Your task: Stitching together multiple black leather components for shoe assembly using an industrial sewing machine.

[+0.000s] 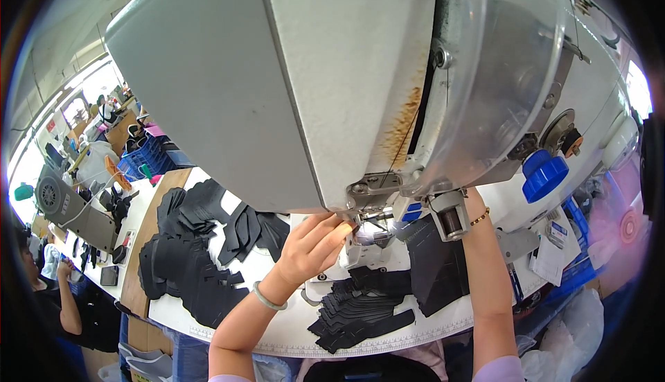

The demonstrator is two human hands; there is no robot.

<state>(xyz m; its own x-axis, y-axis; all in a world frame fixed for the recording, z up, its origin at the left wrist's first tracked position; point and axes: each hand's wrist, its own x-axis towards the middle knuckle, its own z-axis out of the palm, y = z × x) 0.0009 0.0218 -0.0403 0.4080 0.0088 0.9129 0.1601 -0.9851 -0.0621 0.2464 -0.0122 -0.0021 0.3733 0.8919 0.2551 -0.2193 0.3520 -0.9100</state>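
Note:
A large white sewing machine (353, 70) fills the upper middle of the view. My left hand (315, 243) is at its needle area (374, 226), fingers pressed together; whatever they hold is hidden. My right forearm (488, 278) reaches up on the right side, and the hand itself disappears behind the machine head, so its fingers do not show. A black fabric panel (438, 268) hangs down beside that forearm from near the needle area. Just in front of the needle area, a fanned stack of black cut pieces (357, 309) lies on the white table (291, 330).
More black cut pieces (201, 257) are piled on the left of the table. A blue knob (544, 175) juts from the machine. Papers (554, 247) and a pink fan (627, 223) are at right. Another person (66, 299) sits far left near a grey machine (73, 205).

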